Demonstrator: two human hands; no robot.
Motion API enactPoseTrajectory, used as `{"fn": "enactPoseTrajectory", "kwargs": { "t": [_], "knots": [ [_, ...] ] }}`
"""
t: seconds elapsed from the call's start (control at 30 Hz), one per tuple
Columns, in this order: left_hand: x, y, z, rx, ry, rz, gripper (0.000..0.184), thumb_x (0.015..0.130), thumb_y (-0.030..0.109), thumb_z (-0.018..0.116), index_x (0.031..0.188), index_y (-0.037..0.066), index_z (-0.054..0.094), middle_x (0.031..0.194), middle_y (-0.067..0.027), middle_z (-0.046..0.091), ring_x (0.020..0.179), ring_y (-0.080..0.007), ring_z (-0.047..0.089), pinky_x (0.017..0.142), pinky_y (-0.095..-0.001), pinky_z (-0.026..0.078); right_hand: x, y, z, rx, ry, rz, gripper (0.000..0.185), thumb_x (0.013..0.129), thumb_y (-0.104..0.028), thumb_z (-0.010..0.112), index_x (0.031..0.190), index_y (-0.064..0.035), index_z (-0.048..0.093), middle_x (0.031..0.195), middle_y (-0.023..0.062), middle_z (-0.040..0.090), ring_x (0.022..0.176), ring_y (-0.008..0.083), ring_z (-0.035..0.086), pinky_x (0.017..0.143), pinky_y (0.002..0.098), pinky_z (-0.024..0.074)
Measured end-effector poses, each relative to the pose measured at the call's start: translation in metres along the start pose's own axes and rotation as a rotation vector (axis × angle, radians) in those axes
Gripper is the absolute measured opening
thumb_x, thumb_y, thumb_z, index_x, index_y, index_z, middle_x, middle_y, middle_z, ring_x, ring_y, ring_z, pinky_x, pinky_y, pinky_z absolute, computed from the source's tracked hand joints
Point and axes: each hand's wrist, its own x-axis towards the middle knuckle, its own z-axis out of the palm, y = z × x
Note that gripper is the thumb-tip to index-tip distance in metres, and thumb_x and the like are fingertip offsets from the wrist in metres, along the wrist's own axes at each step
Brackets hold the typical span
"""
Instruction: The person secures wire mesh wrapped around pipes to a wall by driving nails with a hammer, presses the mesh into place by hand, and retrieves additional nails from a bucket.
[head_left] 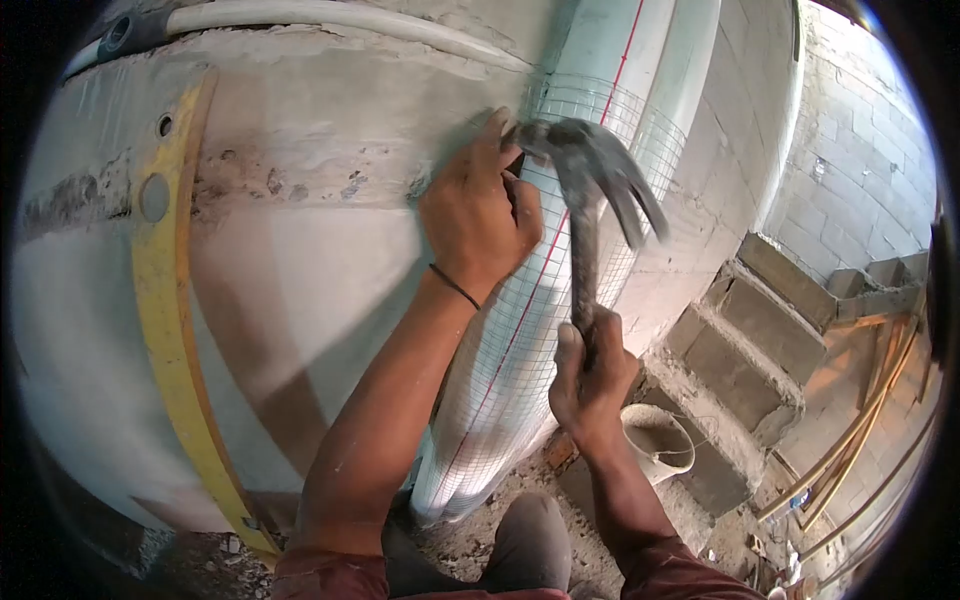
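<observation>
My right hand (597, 378) is wrapped around the handle of a claw hammer (584, 225). The hammer's head is up beside the fingertips of my left hand (478, 215), its claw pointing to the right and slightly blurred. My left hand is closed in a pinch against the wall, at the edge of a wire mesh (535, 280). What sits between its fingers is hidden by the fingers and the hammer head. Wrapped over white pipes (590, 50) that run up the wall, the mesh has a red line showing along it.
A yellow spirit level (160, 270) leans on the plastered wall (300, 250) at left. Rough concrete steps (730, 375) rise at right, with a white bucket (672, 462) by them. Long poles (865, 420) lean at far right. Rubble (480, 540) covers the ground.
</observation>
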Motion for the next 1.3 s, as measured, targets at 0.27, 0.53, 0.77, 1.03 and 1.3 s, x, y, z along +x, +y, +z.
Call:
{"fn": "enactPoseTrajectory", "kwargs": {
  "t": [0.27,0.53,0.77,1.03,1.3],
  "knots": [
    [-0.001,0.001,0.0,-0.006,-0.028,-0.039,0.06,0.077,0.007,0.061,0.136,-0.004,0.062,0.091,-0.0182,0.076,0.077,-0.0356,0.075,0.072,-0.0431,0.061,0.013,-0.003,-0.008,-0.04,-0.065,0.004,0.02,0.102,-0.003,0.064,0.12,0.001,0.055,0.068,0.0139,0.06,0.049,0.021,0.058,0.049,0.0332,0.0448],
    [-0.003,0.001,0.0,-0.025,-0.015,-0.032,0.062,0.076,0.007,0.062,0.137,-0.004,0.062,0.092,-0.0192,0.076,0.077,-0.0351,0.075,0.072,-0.0424,0.061,0.015,-0.005,-0.005,-0.029,-0.058,0.014,0.019,0.102,-0.003,0.065,0.117,0.0017,0.055,0.067,0.0142,0.058,0.049,0.0244,0.059,0.048,0.034,0.0441],
    [0.0,0.001,-0.002,0.004,-0.033,-0.012,0.059,0.078,0.003,0.06,0.136,-0.005,0.06,0.094,-0.0159,0.078,0.085,-0.0322,0.077,0.074,-0.0409,0.063,0.015,-0.006,0.0,-0.002,0.017,-0.009,0.013,0.103,-0.004,0.065,0.111,0.0011,0.056,0.065,0.0148,0.057,0.048,0.022,0.057,0.048,0.0339,0.0427],
    [0.002,0.003,-0.005,-0.038,-0.035,0.03,0.059,0.082,0.005,0.06,0.139,-0.01,0.054,0.098,-0.0215,0.079,0.087,-0.0374,0.076,0.079,-0.0437,0.061,-0.005,-0.014,-0.004,0.076,0.063,0.072,0.015,0.105,-0.006,0.063,0.114,0.003,0.055,0.066,0.0089,0.055,0.056,0.01,0.053,0.051,0.0291,0.0419],
    [-0.015,0.032,-0.029,0.039,-0.328,0.041,0.111,0.09,0.046,0.079,0.157,-0.018,0.018,0.142,-0.0378,0.057,0.133,-0.0439,0.051,0.113,-0.0457,0.042,-0.024,-0.019,0.015,0.201,0.154,0.173,0.017,0.106,-0.008,0.061,0.118,0.0033,0.055,0.07,0.0087,0.06,0.059,0.0108,0.057,0.054,0.0296,0.0455]
  ]
}}
